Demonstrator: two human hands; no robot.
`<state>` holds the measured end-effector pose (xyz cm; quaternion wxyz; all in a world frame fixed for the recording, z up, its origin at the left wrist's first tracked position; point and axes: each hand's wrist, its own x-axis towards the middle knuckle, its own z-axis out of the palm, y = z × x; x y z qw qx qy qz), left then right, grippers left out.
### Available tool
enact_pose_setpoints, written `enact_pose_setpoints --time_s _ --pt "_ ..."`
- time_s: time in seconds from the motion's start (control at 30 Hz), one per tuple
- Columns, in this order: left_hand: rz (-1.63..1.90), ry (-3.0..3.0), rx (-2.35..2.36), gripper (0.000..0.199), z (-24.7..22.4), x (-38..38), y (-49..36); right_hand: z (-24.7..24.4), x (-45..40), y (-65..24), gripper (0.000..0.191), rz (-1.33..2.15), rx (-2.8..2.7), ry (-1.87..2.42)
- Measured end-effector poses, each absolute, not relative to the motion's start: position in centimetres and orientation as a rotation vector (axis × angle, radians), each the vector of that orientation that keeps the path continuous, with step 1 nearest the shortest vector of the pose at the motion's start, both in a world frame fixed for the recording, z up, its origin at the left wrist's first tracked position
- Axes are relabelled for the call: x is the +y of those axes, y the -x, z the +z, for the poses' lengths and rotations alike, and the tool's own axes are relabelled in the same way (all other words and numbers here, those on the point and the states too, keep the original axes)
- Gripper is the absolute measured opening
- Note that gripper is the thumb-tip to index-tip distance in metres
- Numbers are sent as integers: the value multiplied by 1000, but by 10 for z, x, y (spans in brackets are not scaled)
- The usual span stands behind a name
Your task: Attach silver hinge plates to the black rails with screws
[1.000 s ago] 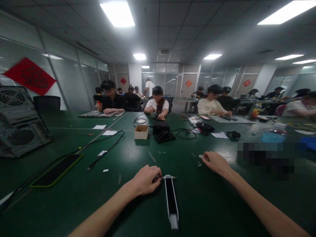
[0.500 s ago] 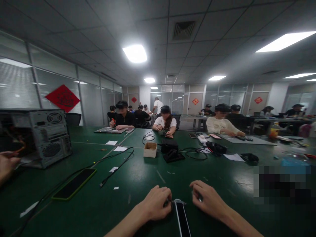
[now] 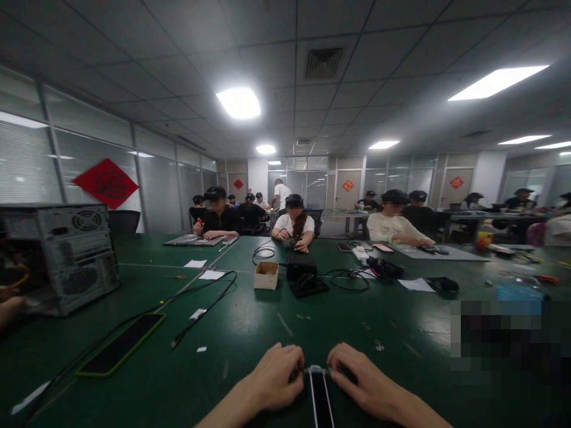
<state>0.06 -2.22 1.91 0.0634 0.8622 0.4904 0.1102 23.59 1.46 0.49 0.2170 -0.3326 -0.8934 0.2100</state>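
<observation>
A long dark slab with a pale rim [image 3: 322, 401], its kind not clear, lies lengthwise in front of me at the bottom of the head view. Something thin and metallic sticks out on both sides of its far end. My left hand [image 3: 277, 375] is closed at the left side of that end, with the fingertips against the metallic part. On the other side my right hand [image 3: 366, 380] is curled closed, thumb and fingers at the right corner. What either hand pinches is hidden by the fingers.
A phone in a green case [image 3: 122, 346] and a black cable [image 3: 203, 314] lie to the left. An open computer case [image 3: 82, 258] stands farther left, with another person's hand [image 3: 9, 309] at it. A small box [image 3: 266, 277] and a black device [image 3: 301, 267] stand ahead.
My right hand has moved left, up to the slab's far right corner, and its fingers have closed in. My left hand stays at the left corner. The whole view has shifted slightly.
</observation>
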Motion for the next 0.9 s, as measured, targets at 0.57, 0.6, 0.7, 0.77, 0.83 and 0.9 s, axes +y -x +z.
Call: enact_pose_setpoints --time_s 0.57,0.6,0.7,0.77,0.83,0.9 --pt "328 -2588 1469 7 16 -19 1 9 10 -231 4 665 -2461 964" --pt "328 -2581 1467 8 15 -18 1 10 11 -232 4 674 -2455 992" --pt "319 -2577 1465 9 12 -16 1 13 16 -238 15 621 -2438 1117" --pt "311 -2585 1453 8 12 -15 1 13 21 -243 17 558 -2469 1155" --pt "324 -2590 1417 8 14 -15 1 13 25 -249 15 536 -2526 1131" --pt "331 -2596 1411 8 16 -14 0 12 27 -252 12 539 -2567 1068"
